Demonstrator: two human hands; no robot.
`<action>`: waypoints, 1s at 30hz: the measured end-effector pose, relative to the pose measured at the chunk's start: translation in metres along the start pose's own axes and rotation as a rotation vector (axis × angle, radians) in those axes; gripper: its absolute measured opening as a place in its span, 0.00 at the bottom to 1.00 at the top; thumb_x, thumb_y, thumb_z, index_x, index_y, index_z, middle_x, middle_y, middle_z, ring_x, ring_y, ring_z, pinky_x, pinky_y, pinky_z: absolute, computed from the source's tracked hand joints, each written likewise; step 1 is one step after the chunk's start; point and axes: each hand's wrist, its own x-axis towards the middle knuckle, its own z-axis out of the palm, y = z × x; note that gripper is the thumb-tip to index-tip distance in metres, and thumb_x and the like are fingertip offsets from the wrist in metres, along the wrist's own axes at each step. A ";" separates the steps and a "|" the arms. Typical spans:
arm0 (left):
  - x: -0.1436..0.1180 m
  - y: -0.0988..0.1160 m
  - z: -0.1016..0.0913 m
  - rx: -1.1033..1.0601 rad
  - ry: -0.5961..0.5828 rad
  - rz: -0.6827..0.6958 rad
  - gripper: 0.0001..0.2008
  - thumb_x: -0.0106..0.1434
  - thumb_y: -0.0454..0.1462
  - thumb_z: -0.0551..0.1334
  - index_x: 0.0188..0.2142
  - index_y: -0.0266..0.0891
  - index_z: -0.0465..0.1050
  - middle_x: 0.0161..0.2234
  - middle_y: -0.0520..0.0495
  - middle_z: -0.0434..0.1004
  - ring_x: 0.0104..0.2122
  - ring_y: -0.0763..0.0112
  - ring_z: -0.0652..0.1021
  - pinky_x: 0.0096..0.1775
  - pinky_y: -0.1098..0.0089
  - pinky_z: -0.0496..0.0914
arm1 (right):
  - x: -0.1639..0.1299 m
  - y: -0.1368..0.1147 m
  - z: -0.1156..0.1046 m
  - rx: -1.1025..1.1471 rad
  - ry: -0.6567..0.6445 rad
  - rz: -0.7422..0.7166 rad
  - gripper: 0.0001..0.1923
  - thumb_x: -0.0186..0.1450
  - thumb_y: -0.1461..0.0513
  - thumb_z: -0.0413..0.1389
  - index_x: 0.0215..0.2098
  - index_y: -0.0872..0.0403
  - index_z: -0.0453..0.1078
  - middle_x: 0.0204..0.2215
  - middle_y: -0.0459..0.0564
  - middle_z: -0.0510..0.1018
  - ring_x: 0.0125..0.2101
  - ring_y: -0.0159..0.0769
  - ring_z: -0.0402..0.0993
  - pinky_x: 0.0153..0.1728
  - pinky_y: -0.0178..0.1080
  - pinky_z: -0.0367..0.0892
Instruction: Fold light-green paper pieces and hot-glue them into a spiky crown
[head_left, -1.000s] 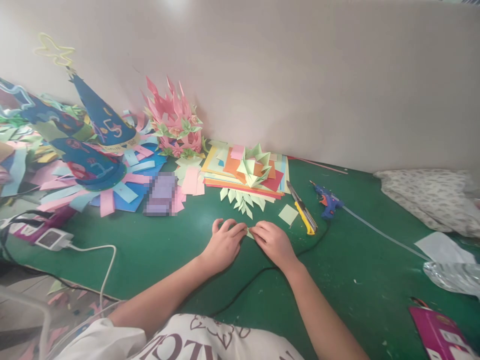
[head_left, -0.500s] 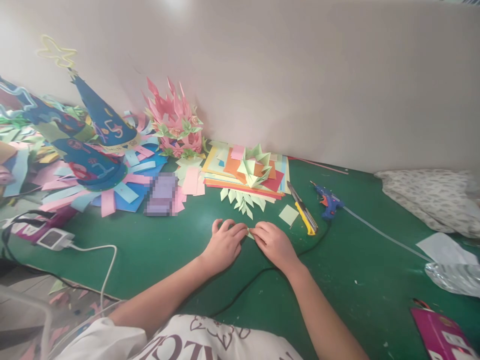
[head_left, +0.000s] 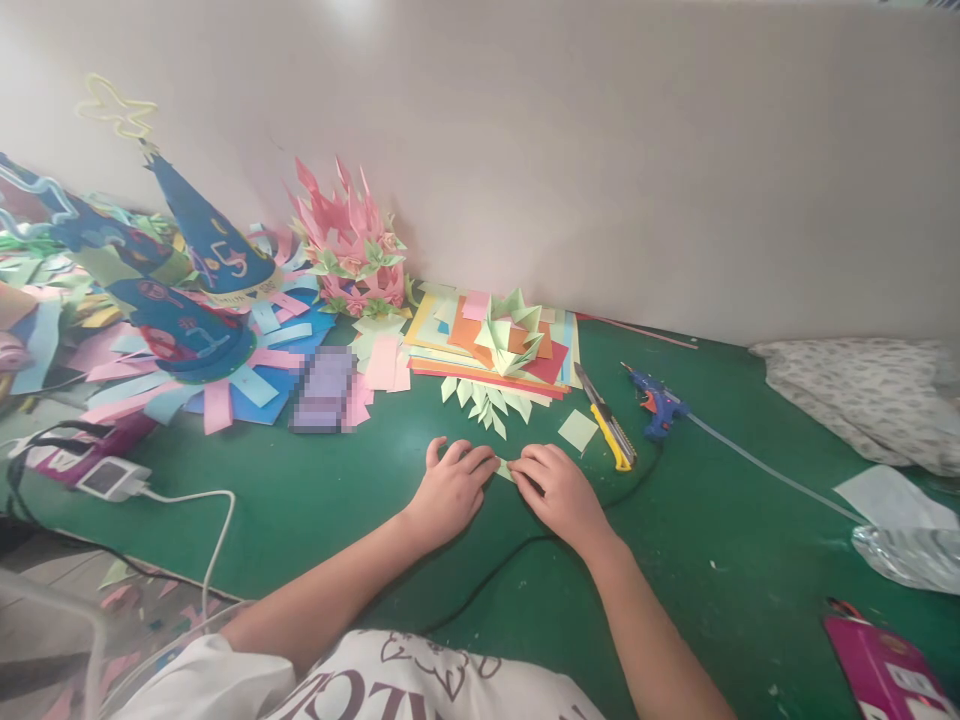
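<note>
Between my fingertips lies a small piece of pale green paper point(head_left: 505, 469), low on the green table point(head_left: 337, 540). My left hand point(head_left: 452, 492) is closed on its left end, thumb and fingers together. On its right end, the fingers of my right hand point(head_left: 559, 492) pinch the paper. Part of the piece is hidden under my fingers. Just beyond my hands are several folded pale green paper leaves point(head_left: 487, 405). A flat pale green paper square point(head_left: 578, 431) rests to the right, beside a yellow utility knife point(head_left: 613, 438).
A stack of coloured paper point(head_left: 450, 340) bears a folded green paper ring point(head_left: 517, 335). A blue glue gun point(head_left: 657, 405) lies right, its black cord point(head_left: 495, 575) passing under my right arm. Left stand a pink paper crown point(head_left: 349, 230) and blue cone hats point(head_left: 206, 225).
My right hand has shifted slightly to the right, so more of the green paper shows between my hands. My left hand has barely moved.
</note>
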 end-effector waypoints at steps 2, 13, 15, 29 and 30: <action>0.000 0.000 0.001 -0.005 0.004 -0.004 0.20 0.60 0.31 0.54 0.51 0.47 0.65 0.49 0.49 0.71 0.47 0.62 0.67 0.54 0.54 0.50 | 0.000 -0.001 -0.001 -0.027 0.022 0.006 0.10 0.66 0.60 0.50 0.39 0.51 0.73 0.34 0.52 0.74 0.35 0.39 0.68 0.37 0.41 0.64; 0.000 -0.003 0.001 -0.066 0.027 -0.001 0.17 0.60 0.30 0.53 0.48 0.43 0.68 0.45 0.45 0.71 0.46 0.60 0.66 0.52 0.54 0.52 | 0.006 -0.003 0.009 -0.086 0.053 0.019 0.12 0.68 0.62 0.47 0.41 0.50 0.73 0.36 0.52 0.74 0.37 0.39 0.66 0.38 0.41 0.61; 0.000 -0.003 0.002 -0.081 0.041 -0.003 0.16 0.60 0.30 0.53 0.47 0.42 0.68 0.45 0.44 0.70 0.46 0.61 0.66 0.52 0.54 0.53 | 0.006 -0.004 0.010 -0.038 0.045 0.014 0.13 0.69 0.63 0.46 0.39 0.50 0.73 0.35 0.51 0.74 0.36 0.39 0.67 0.38 0.41 0.62; 0.010 -0.007 0.006 -0.191 0.144 -0.074 0.10 0.66 0.38 0.53 0.35 0.44 0.74 0.42 0.48 0.72 0.45 0.63 0.65 0.48 0.57 0.54 | 0.006 -0.010 0.016 0.009 0.047 -0.009 0.12 0.68 0.59 0.49 0.34 0.51 0.74 0.32 0.50 0.75 0.35 0.37 0.68 0.36 0.39 0.64; 0.011 -0.008 0.006 -0.192 0.147 -0.078 0.11 0.66 0.38 0.53 0.35 0.44 0.75 0.41 0.48 0.72 0.45 0.63 0.65 0.48 0.57 0.54 | 0.007 -0.011 0.017 0.011 0.057 -0.013 0.12 0.68 0.59 0.49 0.34 0.51 0.74 0.32 0.50 0.75 0.34 0.37 0.68 0.36 0.39 0.64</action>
